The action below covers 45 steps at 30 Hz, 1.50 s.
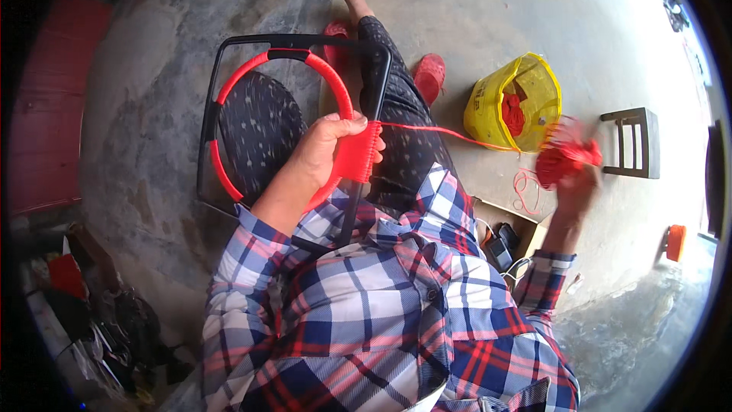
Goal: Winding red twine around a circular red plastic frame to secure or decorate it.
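Observation:
A black rectangular frame [379,80] with a ring inside it rests over my lap. Red cord wraps much of the ring [248,69], and a flat red band of wound cord [357,154] joins ring and frame on the right side. My left hand [326,145] is closed around this band, thumb on top. From there a single red cord [435,129] runs right, toward my right hand [579,187]. That hand, raised and blurred by motion, grips a bundle of red cord [563,159].
A yellow bucket [488,111] holding more red cord stands ahead to the right. Loose cord [526,189] lies on the floor beside it. Red shoes [429,78], a small dark stool [646,143] and an open box [526,229] with a charger-like device and cables are around me.

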### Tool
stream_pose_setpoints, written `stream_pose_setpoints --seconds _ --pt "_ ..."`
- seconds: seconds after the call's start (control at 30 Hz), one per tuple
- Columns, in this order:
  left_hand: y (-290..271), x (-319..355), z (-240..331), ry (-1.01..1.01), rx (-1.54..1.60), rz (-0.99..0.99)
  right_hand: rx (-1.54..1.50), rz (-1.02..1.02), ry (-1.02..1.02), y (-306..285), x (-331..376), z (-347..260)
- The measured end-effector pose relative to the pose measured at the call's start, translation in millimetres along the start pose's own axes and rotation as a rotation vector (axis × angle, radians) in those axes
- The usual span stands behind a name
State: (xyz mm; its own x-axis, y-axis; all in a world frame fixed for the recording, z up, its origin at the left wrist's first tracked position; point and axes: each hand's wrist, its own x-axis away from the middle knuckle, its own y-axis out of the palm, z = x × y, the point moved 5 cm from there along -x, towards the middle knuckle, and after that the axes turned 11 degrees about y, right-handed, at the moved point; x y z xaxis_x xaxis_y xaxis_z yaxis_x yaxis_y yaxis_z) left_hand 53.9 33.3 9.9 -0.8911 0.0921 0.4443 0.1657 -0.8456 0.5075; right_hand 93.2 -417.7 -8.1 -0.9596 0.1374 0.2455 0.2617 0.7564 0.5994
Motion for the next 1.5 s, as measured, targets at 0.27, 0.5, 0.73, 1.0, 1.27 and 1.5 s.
stream_pose_setpoints --seconds 0.27,0.5,0.73,1.0,1.27,1.5 --pt "29 19 24 -0.042 -0.137 -0.012 0.977 -1.069 0.179 193 78 116" --pt "33 62 86 0.43 -0.191 0.232 1.029 -1.156 0.195 251 85 112" --pt "24 102 161 0.572 0.08 -0.374 0.72 -1.415 0.21 276 102 113" --pt "12 121 165 0.653 0.086 -0.501 0.591 -1.493 0.41 264 105 122" --pt "6 70 137 0.674 0.088 -0.366 0.302 -0.788 0.217 218 40 91" --pt "-23 8 50 0.267 -0.014 0.158 0.294 -0.514 0.277 191 41 77"
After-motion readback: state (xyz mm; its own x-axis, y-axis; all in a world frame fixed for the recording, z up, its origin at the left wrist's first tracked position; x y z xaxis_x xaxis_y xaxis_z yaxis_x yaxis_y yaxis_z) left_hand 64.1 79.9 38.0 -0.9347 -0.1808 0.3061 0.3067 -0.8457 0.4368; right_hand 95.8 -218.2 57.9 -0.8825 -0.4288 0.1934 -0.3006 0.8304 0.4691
